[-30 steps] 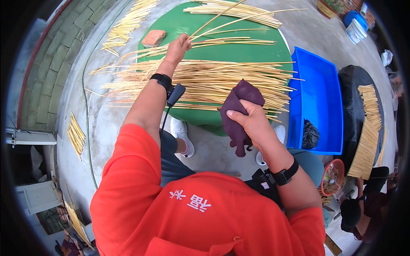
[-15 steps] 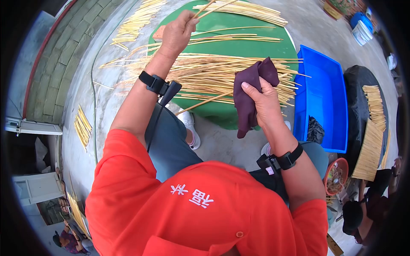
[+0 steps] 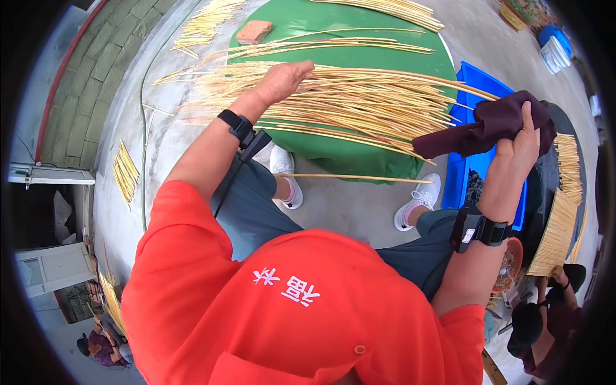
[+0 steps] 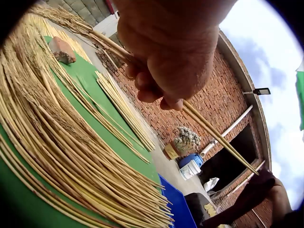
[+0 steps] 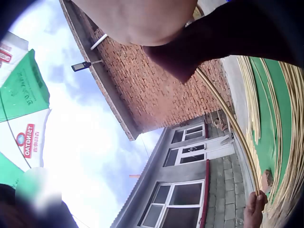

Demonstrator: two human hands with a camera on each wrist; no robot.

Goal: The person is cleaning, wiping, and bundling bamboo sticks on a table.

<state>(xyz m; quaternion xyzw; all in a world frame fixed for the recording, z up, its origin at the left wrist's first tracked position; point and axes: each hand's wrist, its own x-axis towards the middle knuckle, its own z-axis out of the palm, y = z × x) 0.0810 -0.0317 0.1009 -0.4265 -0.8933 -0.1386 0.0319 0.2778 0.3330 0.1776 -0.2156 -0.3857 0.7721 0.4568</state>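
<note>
My left hand (image 3: 282,83) grips a few long, thin straw-coloured stalks (image 4: 213,132) over the pile. They run out to the right and bow slightly in the right wrist view. At their far end my right hand (image 3: 518,151) holds a dark purple cloth (image 3: 494,125) bunched about them; the stalk ends are hidden in it. Below lies a thick layer of similar stalks (image 3: 359,96) with feathery left ends, on a round table with a green cover (image 3: 282,14). A single stalk (image 3: 359,176) stretches across in front of the table, between my shoes.
A reddish brick (image 3: 254,32) and more stalks sit on the table's far side. Beside its right edge stands a blue tub (image 3: 454,183). A black-covered surface with short stalks (image 3: 548,231) lies further right, near another person. Bundles (image 3: 126,170) lie on the concrete floor at left.
My left hand rose with the stalks, then came back down over the pile. My right hand moved right with the cloth, now around the stalks' far end. One stalk dropped toward my feet.
</note>
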